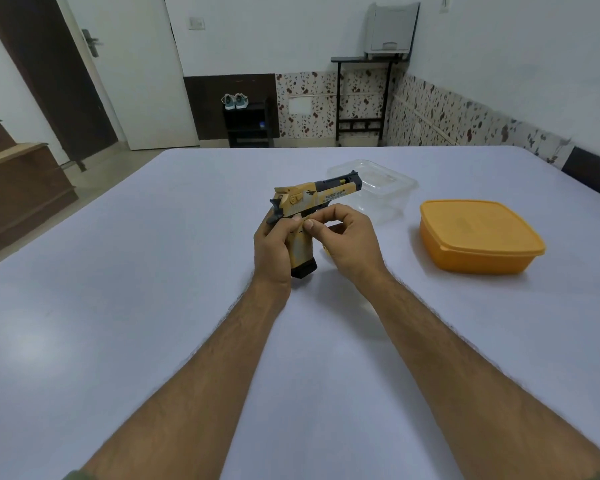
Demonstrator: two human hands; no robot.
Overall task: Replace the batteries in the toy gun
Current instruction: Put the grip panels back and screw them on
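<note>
A yellow and black toy gun (321,195) is held upright above the white table (153,271), muzzle pointing right and away from me. My left hand (272,251) wraps the grip from the left; the black base of the grip pokes out below the palm. My right hand (347,237) is at the right side of the grip, thumb and forefinger pinched against it just under the slide. No batteries are visible.
A clear plastic container (385,188) stands just behind the gun. An orange lidded box (478,237) sits to the right. Beyond the table's far edge are a black shoe rack and a tall stand against the wall.
</note>
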